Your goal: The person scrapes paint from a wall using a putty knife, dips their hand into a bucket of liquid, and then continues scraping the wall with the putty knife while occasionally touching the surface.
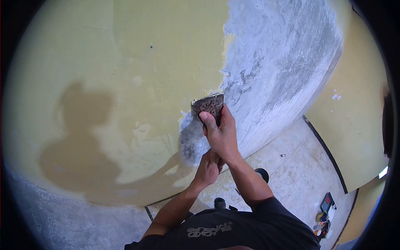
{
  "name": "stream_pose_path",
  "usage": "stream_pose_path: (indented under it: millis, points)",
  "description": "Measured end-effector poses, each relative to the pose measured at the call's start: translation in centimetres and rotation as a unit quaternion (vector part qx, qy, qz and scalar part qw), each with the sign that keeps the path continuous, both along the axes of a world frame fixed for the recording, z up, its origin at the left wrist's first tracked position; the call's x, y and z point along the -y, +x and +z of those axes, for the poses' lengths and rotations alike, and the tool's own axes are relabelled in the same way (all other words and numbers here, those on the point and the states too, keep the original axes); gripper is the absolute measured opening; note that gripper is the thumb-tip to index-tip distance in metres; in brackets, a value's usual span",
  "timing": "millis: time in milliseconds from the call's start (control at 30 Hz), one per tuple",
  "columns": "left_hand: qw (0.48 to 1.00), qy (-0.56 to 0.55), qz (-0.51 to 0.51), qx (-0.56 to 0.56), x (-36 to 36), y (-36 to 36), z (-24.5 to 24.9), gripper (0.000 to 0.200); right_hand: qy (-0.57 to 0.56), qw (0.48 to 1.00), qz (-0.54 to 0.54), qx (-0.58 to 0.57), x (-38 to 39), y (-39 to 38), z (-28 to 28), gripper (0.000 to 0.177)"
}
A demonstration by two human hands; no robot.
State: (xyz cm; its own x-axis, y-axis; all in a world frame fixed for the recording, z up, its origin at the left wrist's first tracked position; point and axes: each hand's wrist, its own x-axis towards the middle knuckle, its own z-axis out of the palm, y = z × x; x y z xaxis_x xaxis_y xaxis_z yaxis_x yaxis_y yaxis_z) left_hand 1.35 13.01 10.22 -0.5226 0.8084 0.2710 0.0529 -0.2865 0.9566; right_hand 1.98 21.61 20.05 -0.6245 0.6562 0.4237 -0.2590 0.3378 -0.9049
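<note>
One scraper [209, 105], right hand [221, 135] on blade, left hand [207, 168] below

The flat metal scraper blade [209, 106] is showing rusty brown with pale speckles. The painted plaster wall [125, 62] is showing pale yellow, and its scraped patch [275, 54] is showing mottled grey and white. The tiled floor [291, 166] is showing beige marbling. The black short-sleeved shirt [250, 229] is carrying grey lettering.

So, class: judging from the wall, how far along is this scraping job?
Done: the grey stripped area on the right. In hand: right hand and left hand press the scraper at the paint edge. Remaining: the yellow paint across the left.
</note>
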Motion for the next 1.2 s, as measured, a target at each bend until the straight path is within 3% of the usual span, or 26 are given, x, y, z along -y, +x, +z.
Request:
stream_pose_path:
  millis: [67, 133, 200, 267, 300, 433, 533, 633, 733, 800, 867, 1000, 1133, 1200]
  points:
    - [1.000, -0.017, 0.006, -0.008, 0.6, 0.7, -0.2, 0.054, 0.024, 0.999, -0.029, -0.021, 0.2, 0.2, -1.6, 0.031]
    - [0.996, -0.028, -0.013, 0.081, 1.3, 2.1, -1.5, 0.054, -0.054, 0.998, 0.008, 0.043, 0.5, 1.0, -3.2, 0.034]
    - [0.995, -0.034, 0.004, 0.093, 1.6, 1.9, -1.1, 0.054, -0.051, 0.998, 0.017, 0.030, 0.7, 0.5, -2.9, 0.035]
    - [0.999, -0.021, 0.037, 0.008, 1.9, 0.8, 0.8, 0.054, -0.025, 0.999, 0.018, 0.021, 1.4, -0.2, -0.5, 0.034]
    - [0.998, -0.018, 0.004, 0.053, 1.9, -0.1, 0.8, 0.054, -0.039, 0.998, 0.038, -0.016, 1.5, -0.7, 0.2, 0.033]
    - [0.998, -0.058, 0.004, 0.025, 2.7, 0.7, -0.8, 0.057, -0.058, 0.998, 0.036, 0.006, 2.0, 0.4, -1.2, 0.032]
    - [0.994, -0.062, -0.017, 0.084, 2.7, 1.6, -1.9, 0.059, -0.071, 0.997, 0.026, 0.016, 1.9, 0.4, -3.0, 0.029]
    - [0.999, -0.029, 0.028, 0.019, 2.7, 0.1, 0.8, 0.058, -0.048, 0.998, 0.045, 0.011, 2.0, -0.5, 0.1, 0.026]
    - [0.999, -0.030, 0.017, 0.031, 2.9, -0.3, 1.6, 0.059, -0.062, 0.997, 0.049, -0.003, 2.5, -0.2, 0.5, 0.026]
    - [0.998, -0.060, 0.016, 0.013, 3.1, 0.3, -1.4, 0.058, -0.064, 0.997, 0.033, -0.006, 2.5, 0.0, -1.1, 0.028]
    - [0.990, -0.056, -0.005, 0.128, 3.1, 1.8, -1.2, 0.057, -0.085, 0.995, 0.042, 0.008, 1.9, 0.2, -3.6, 0.029]
    - [0.996, -0.038, 0.015, 0.075, 2.2, 0.6, -0.5, 0.056, -0.093, 0.994, 0.061, 0.009, 2.0, 0.0, 0.2, 0.029]
    - [0.997, -0.019, 0.011, 0.074, 2.5, 1.3, -0.2, 0.059, -0.108, 0.992, 0.056, 0.014, 2.2, 0.7, -1.0, 0.025]
    - [0.983, -0.092, -0.013, 0.160, 2.9, 2.2, -0.7, 0.057, -0.135, 0.989, 0.055, 0.015, 1.7, 0.6, -2.6, 0.024]
